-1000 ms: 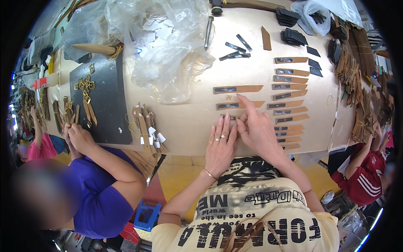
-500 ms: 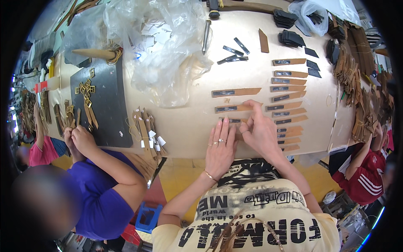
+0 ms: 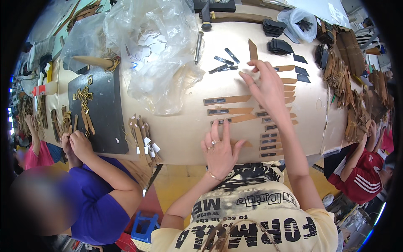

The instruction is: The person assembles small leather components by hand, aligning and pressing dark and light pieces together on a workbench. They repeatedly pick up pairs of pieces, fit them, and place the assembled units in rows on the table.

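My left hand (image 3: 220, 149) lies low on the table with its fingers spread. Its fingertips touch a brown leather strap (image 3: 243, 118) with a dark strip on its near-left end. Beside the thumb shows part of another brown piece (image 3: 242, 143). Above lie two more straps with dark strips, an upper one (image 3: 226, 100) and a lower one (image 3: 240, 111). My right hand (image 3: 267, 84) is held over the column of straps (image 3: 268, 148) at the right, thumb and fingers apart, holding nothing. Nearest its fingertips are several small dark strips (image 3: 225, 60) and a plain brown strap (image 3: 252, 49).
A clear plastic bag (image 3: 155, 80) with white pieces lies left of centre. A metal rod (image 3: 198, 48), a hammer (image 3: 205, 21) and stacked black pieces (image 3: 280, 47) sit farther back. Tagged straps (image 3: 142, 138) and a co-worker in purple (image 3: 100, 201) are at left; strap bundles (image 3: 336, 75) at right.
My right hand has left the lower strap beside my left hand and moved up and away, its fingers parting. My left hand's fingers have spread. The view has shifted slightly.
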`<action>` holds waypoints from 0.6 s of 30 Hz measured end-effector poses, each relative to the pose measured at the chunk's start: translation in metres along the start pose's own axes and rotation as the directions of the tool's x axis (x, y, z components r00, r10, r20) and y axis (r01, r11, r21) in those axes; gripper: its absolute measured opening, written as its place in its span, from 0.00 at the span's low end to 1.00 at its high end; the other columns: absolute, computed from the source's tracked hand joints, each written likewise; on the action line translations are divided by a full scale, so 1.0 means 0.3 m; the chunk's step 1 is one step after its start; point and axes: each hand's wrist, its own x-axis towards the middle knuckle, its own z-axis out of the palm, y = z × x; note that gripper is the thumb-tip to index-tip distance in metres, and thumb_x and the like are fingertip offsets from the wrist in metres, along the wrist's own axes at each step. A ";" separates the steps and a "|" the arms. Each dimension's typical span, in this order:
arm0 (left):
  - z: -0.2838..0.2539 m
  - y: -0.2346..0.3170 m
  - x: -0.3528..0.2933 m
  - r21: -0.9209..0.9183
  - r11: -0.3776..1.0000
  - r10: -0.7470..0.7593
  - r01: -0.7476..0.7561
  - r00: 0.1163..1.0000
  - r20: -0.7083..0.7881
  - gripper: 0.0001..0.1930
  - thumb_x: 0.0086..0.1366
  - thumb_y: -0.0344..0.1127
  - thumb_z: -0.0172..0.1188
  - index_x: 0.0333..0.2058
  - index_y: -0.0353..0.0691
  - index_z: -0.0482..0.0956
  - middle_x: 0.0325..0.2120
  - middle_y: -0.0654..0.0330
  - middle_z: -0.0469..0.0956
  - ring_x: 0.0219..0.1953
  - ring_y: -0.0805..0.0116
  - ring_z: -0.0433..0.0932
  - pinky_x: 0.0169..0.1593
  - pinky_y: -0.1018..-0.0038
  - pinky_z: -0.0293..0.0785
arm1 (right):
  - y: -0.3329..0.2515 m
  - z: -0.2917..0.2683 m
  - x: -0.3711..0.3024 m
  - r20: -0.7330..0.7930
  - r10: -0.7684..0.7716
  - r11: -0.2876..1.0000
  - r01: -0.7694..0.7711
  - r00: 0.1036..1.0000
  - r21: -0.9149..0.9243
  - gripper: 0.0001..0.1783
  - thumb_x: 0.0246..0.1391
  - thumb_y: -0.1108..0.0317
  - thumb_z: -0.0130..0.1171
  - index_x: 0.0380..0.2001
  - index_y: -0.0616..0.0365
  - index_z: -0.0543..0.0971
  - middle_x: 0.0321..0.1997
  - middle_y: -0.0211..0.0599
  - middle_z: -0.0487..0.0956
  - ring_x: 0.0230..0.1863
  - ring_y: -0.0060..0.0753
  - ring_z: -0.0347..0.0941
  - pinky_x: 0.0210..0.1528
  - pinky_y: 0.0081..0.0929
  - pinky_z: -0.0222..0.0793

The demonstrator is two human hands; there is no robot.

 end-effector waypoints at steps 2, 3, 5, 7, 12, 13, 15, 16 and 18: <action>-0.024 -0.016 -0.016 0.010 1.000 0.025 -0.025 0.999 -0.039 0.34 0.61 0.52 0.62 0.64 0.46 0.68 0.64 0.50 0.60 0.58 0.53 0.58 0.60 0.57 0.51 | -0.006 0.034 0.048 0.078 0.037 0.999 -0.037 0.996 -0.003 0.17 0.55 0.59 0.65 0.43 0.59 0.79 0.37 0.36 0.78 0.38 0.36 0.76 0.40 0.34 0.69; -0.037 -0.025 -0.022 0.013 0.999 0.035 -0.034 0.998 -0.058 0.33 0.62 0.52 0.62 0.63 0.46 0.69 0.64 0.51 0.60 0.58 0.53 0.58 0.60 0.57 0.51 | -0.011 0.051 0.062 0.094 0.046 0.999 -0.044 0.995 -0.022 0.15 0.55 0.59 0.65 0.40 0.58 0.80 0.35 0.36 0.79 0.38 0.38 0.76 0.41 0.35 0.69; -0.062 -0.038 -0.027 0.035 0.997 0.069 -0.064 0.983 -0.171 0.30 0.62 0.50 0.63 0.61 0.47 0.72 0.62 0.52 0.64 0.56 0.56 0.63 0.57 0.60 0.55 | -0.015 0.065 0.065 0.164 0.070 0.997 -0.074 0.984 0.018 0.14 0.54 0.59 0.65 0.38 0.57 0.80 0.35 0.38 0.79 0.41 0.39 0.76 0.42 0.37 0.68; -0.089 -0.054 -0.008 -0.058 0.992 0.093 -0.109 0.967 -0.236 0.27 0.62 0.46 0.64 0.58 0.46 0.75 0.60 0.52 0.67 0.55 0.58 0.67 0.56 0.62 0.59 | -0.012 0.070 0.049 0.161 0.012 1.000 -0.014 0.987 0.015 0.12 0.54 0.60 0.65 0.36 0.57 0.81 0.35 0.37 0.79 0.41 0.39 0.76 0.41 0.37 0.67; -0.140 -0.065 0.146 -0.509 0.838 0.008 -0.198 0.936 -0.351 0.25 0.56 0.33 0.70 0.54 0.42 0.77 0.56 0.50 0.71 0.51 0.58 0.75 0.52 0.65 0.69 | 0.006 0.002 -0.087 -0.155 -0.456 0.889 0.443 0.876 -0.112 0.04 0.55 0.67 0.63 0.33 0.53 0.81 0.33 0.31 0.78 0.34 0.32 0.74 0.39 0.32 0.65; -0.155 -0.060 0.171 -0.598 0.782 -0.032 -0.174 0.948 -0.318 0.25 0.55 0.31 0.71 0.53 0.40 0.78 0.54 0.51 0.73 0.50 0.57 0.76 0.52 0.65 0.71 | 0.009 -0.027 -0.119 -0.177 -0.518 0.855 0.504 0.837 -0.121 0.05 0.51 0.69 0.66 0.33 0.51 0.81 0.33 0.29 0.78 0.34 0.31 0.73 0.39 0.32 0.64; -0.185 -0.052 0.207 -0.746 0.656 -0.102 -0.116 0.965 -0.240 0.24 0.53 0.28 0.71 0.51 0.38 0.79 0.51 0.51 0.76 0.48 0.56 0.77 0.50 0.66 0.73 | 0.011 -0.092 -0.184 -0.218 -0.629 0.776 0.615 0.746 -0.137 0.12 0.44 0.73 0.71 0.33 0.48 0.81 0.33 0.26 0.77 0.34 0.30 0.72 0.40 0.33 0.63; -0.199 -0.055 0.220 -0.702 0.670 0.013 -0.241 0.949 -0.314 0.22 0.53 0.26 0.71 0.48 0.38 0.80 0.48 0.53 0.78 0.46 0.59 0.78 0.47 0.68 0.73 | 0.006 -0.122 -0.220 -0.190 -0.657 0.754 0.643 0.730 -0.138 0.14 0.43 0.73 0.71 0.34 0.47 0.81 0.35 0.26 0.77 0.34 0.30 0.72 0.39 0.32 0.63; -0.223 -0.071 0.230 -0.586 0.700 0.199 -0.409 0.899 -0.390 0.19 0.51 0.23 0.71 0.44 0.39 0.82 0.42 0.56 0.82 0.42 0.63 0.81 0.41 0.71 0.72 | -0.002 -0.172 -0.281 -0.160 -0.717 0.697 0.704 0.678 -0.140 0.18 0.40 0.74 0.72 0.38 0.46 0.81 0.37 0.26 0.77 0.35 0.29 0.71 0.37 0.32 0.63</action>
